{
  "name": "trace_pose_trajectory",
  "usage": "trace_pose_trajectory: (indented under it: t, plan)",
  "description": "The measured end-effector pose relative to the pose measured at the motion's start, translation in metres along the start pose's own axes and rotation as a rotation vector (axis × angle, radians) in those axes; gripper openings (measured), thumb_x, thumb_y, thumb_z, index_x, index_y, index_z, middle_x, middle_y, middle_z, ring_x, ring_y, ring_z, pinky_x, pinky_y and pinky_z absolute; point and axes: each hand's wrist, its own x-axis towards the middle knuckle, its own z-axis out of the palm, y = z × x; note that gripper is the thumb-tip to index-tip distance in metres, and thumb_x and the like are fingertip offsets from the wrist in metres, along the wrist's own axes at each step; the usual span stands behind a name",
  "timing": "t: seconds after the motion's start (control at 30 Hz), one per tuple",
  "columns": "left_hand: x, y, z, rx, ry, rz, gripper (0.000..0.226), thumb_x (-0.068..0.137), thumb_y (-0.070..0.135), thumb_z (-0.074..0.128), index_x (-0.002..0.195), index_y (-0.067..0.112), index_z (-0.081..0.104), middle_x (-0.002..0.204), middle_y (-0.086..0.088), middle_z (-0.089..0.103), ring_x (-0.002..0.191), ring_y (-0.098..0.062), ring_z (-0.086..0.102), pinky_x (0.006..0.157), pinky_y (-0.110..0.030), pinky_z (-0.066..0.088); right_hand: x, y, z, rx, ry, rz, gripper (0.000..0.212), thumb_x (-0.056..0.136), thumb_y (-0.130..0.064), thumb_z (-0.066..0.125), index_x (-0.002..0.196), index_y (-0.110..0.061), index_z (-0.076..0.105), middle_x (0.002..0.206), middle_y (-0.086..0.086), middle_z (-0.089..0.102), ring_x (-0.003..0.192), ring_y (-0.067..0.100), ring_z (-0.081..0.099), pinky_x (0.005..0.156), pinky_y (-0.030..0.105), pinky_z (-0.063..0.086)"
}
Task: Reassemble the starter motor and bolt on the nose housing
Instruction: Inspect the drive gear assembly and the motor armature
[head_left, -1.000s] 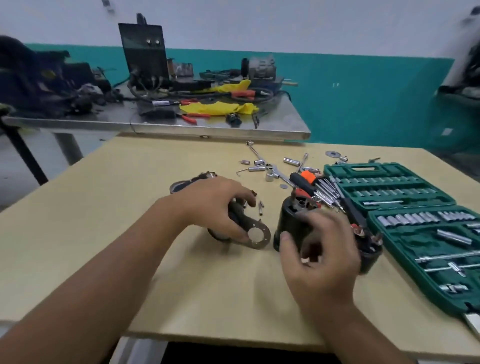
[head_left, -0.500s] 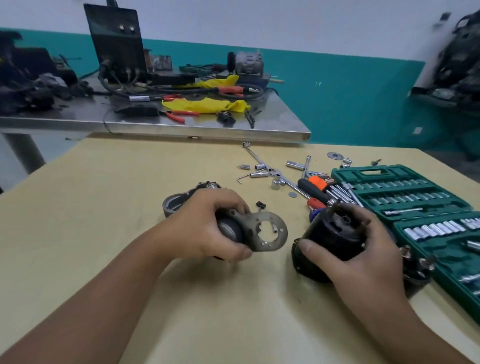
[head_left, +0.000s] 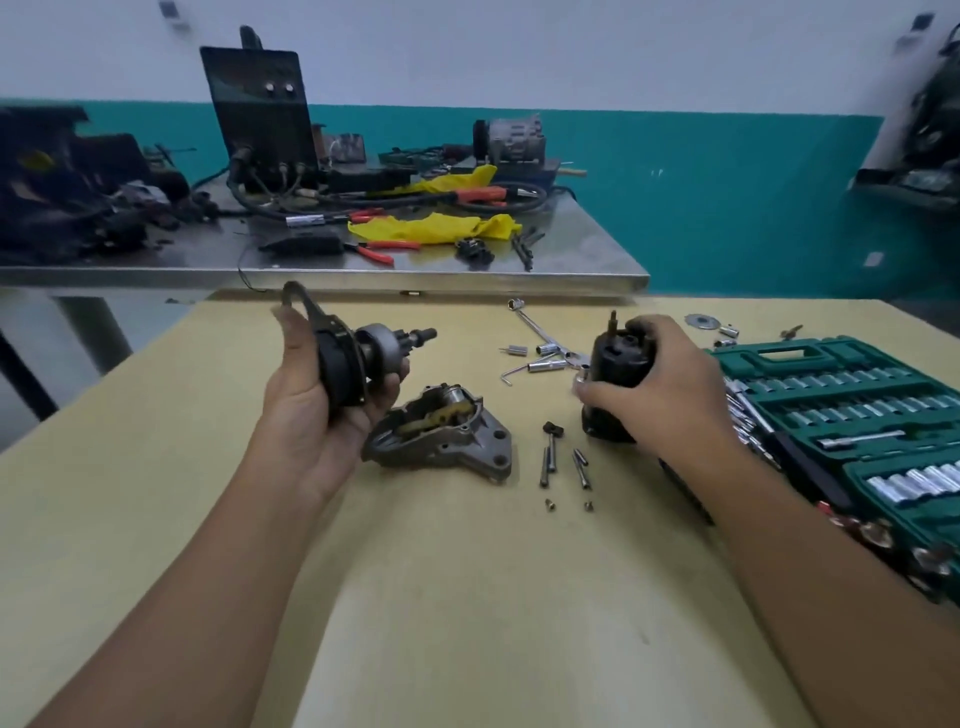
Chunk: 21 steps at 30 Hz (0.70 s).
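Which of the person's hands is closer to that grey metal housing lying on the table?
Left. The left hand sits right beside the grey housing; the right hand is farther off, past the loose bolts.

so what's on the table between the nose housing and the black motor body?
Head view: a few loose long bolts, a small black piece and two tiny screws lie between the nose housing and motor body.

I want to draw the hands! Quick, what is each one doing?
Left hand: closed around the pinion gear assembly, lifted off the table.
Right hand: closed around the black motor body, standing on the table.
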Motion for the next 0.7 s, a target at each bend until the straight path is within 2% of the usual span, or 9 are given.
trace_pose_trajectory:
  t: [0.1,0.17,0.33,0.37,0.43,0.5,0.53,0.63,0.7]
  plan:
    - [0.001,-0.002,-0.002,-0.077,0.043,-0.032,0.062,0.072,0.043,0.089,0.112,0.007,0.057,0.114,-0.026,0.070,0.093,-0.044,0.072,0.069,-0.033,0.062,0.006,0.008,0.006,-0.031,-0.027,0.039,0.079,0.054,-0.055,0.090,0.121,-0.043,0.051,0.101,-0.013,0.057,0.093,0.016,0.055,0.077,0.032,0.044]
    - [-0.001,0.000,0.000,-0.082,0.017,-0.047,0.042,0.074,0.024,0.083,0.102,0.007,0.057,0.112,-0.028,0.069,0.093,-0.046,0.071,0.068,-0.033,0.061,0.008,0.010,0.007,-0.034,-0.075,0.052,0.079,0.054,-0.055,0.090,0.120,-0.043,0.049,0.105,-0.010,0.058,0.095,0.018,0.055,0.078,0.034,0.047]
    - [-0.019,0.002,0.017,-0.125,-0.114,-0.078,0.036,0.072,0.028,0.075,0.097,0.008,0.058,0.106,-0.027,0.069,0.084,-0.043,0.070,0.060,-0.031,0.060,0.007,0.003,-0.003,-0.178,-0.198,0.095,0.091,0.057,-0.063,0.090,0.132,-0.035,0.047,0.126,0.002,0.061,0.103,0.023,0.053,0.084,0.042,0.050]
    - [-0.024,-0.001,0.021,-0.142,-0.129,-0.096,0.029,0.074,0.030,0.074,0.090,0.008,0.063,0.103,-0.026,0.070,0.080,-0.042,0.070,0.057,-0.031,0.060,0.003,-0.002,-0.007,-0.242,-0.133,0.061,0.091,0.059,-0.068,0.085,0.134,-0.033,0.047,0.129,0.003,0.059,0.107,0.026,0.055,0.084,0.042,0.049]
    - [-0.032,-0.008,0.029,-0.167,-0.145,-0.138,0.033,0.076,0.041,0.071,0.078,0.008,0.071,0.097,-0.025,0.070,0.073,-0.041,0.069,0.051,-0.030,0.058,-0.010,-0.011,-0.013,-0.187,0.148,-0.143,0.077,0.072,-0.069,0.075,0.132,-0.027,0.053,0.125,0.003,0.057,0.106,0.022,0.056,0.080,0.033,0.043]
    - [-0.039,-0.015,0.035,-0.176,-0.165,-0.171,0.043,0.076,0.048,0.068,0.082,0.005,0.073,0.097,-0.026,0.070,0.070,-0.040,0.069,0.047,-0.029,0.058,-0.029,-0.027,-0.015,0.113,0.325,-0.363,0.051,0.083,-0.059,0.068,0.118,-0.023,0.062,0.105,-0.005,0.063,0.084,0.011,0.055,0.072,0.023,0.042]
    - [-0.041,-0.019,0.036,-0.183,-0.184,-0.181,0.047,0.077,0.050,0.069,0.086,0.004,0.071,0.098,-0.028,0.069,0.069,-0.040,0.069,0.046,-0.030,0.058,-0.041,-0.035,-0.013,0.332,0.241,-0.366,0.042,0.084,-0.057,0.069,0.111,-0.025,0.065,0.093,-0.010,0.065,0.072,0.009,0.055,0.064,0.022,0.046]
    - [-0.046,-0.027,0.039,-0.171,-0.257,-0.186,0.049,0.080,0.055,0.065,0.089,0.007,0.066,0.091,-0.023,0.071,0.067,-0.039,0.070,0.046,-0.031,0.059,-0.074,-0.061,0.005,0.889,-0.305,-0.087,0.032,0.083,-0.058,0.074,0.099,-0.030,0.070,0.079,-0.002,0.070,0.048,0.012,0.054,0.041,0.027,0.043]
    - [-0.046,-0.030,0.038,-0.110,-0.293,-0.188,0.050,0.082,0.059,0.061,0.089,0.010,0.065,0.084,-0.017,0.072,0.065,-0.036,0.072,0.047,-0.035,0.059,-0.082,-0.064,0.014,1.019,-0.417,0.021,0.031,0.084,-0.051,0.070,0.091,-0.021,0.071,0.070,0.000,0.067,0.043,0.017,0.048,0.037,0.029,0.036]
